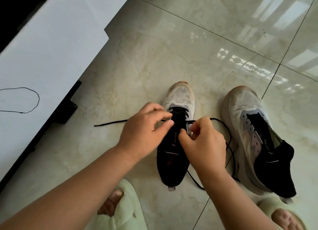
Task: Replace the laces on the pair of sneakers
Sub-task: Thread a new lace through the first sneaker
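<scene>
On the tiled floor (154,61), the left sneaker (177,136) carries a black lace (228,140). The left hand (146,128) hovers over its eyelets, fingers loosely curled; the right hand (204,140) pinches the lace beside the tongue. The second sneaker (258,136) stands unlaced just right of it.

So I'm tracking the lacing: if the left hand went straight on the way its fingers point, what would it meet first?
Probably the laced sneaker: the left hand points right, at its eyelet row and black lace. Depth is unclear; it may already touch.
</scene>
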The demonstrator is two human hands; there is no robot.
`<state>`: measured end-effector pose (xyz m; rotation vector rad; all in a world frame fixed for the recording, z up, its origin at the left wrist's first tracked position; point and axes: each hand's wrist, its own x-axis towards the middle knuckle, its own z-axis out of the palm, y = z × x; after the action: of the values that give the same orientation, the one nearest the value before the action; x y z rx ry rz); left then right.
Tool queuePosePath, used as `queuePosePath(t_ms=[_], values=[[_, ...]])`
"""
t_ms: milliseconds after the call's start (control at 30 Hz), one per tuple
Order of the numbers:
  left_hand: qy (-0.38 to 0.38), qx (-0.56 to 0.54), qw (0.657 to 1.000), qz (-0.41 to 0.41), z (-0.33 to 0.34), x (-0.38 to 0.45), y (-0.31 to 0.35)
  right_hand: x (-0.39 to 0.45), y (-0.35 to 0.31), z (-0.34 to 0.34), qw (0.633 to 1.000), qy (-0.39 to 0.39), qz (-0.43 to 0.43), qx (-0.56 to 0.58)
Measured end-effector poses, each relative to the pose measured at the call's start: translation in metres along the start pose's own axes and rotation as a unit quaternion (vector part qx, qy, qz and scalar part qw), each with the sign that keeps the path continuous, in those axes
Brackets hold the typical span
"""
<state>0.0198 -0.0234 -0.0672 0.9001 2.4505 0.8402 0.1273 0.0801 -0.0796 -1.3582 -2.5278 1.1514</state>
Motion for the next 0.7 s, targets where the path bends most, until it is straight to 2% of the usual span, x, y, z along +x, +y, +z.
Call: queuePosePath(t_ms=[67,167,333,467,600,700], values=[[-0.034,0.061,0.997,0.009,0.006,0.005,0.011,-0.001,0.002,0.0,1.0,-0.007,0.0,0.014],[-0.029,0.136,0.99,0.033,0.01,0.009,0.017,-0.002,0.003,0.0,0.999,-0.011,-0.002,0.037],[0.029,-0.025,0.999,-0.025,0.009,0.005,0.019,-0.003,0.004,0.002,0.999,0.012,0.005,0.046],[0.04,0.02,0.997,-0.064,0.007,0.005,0.02,-0.004,0.002,0.004,0.999,0.014,0.001,0.043],[-0.003,0.097,0.995,-0.025,0.007,0.009,0.025,-0.002,0.002,0.004,0.999,0.015,-0.002,0.038],[-0.005,0.142,0.99,0.022,0.01,0.011,0.027,-0.003,0.003,0.005,0.999,0.018,-0.004,0.04]])
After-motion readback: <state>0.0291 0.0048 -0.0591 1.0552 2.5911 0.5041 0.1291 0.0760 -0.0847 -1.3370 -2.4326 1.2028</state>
